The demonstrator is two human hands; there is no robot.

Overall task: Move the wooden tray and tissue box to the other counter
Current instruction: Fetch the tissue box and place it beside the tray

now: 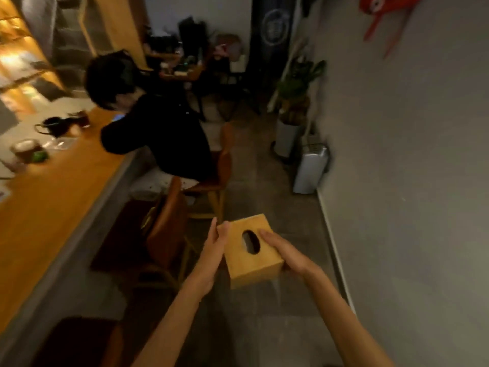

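A cube-shaped wooden tissue box (254,266) with a dark oval slot on top hangs in the air above the tiled floor, held between both hands. My left hand (214,250) presses flat against its left side. My right hand (283,252) lies over its top right edge and wraps the right side. No wooden tray is in view.
A long wooden counter (50,207) runs along the left with cups and a dark pot on it. A person in black (158,133) sits at it on a chair; brown chairs (164,229) stand closer. A grey wall, white bin (309,170) and potted plant (293,102) line the right.
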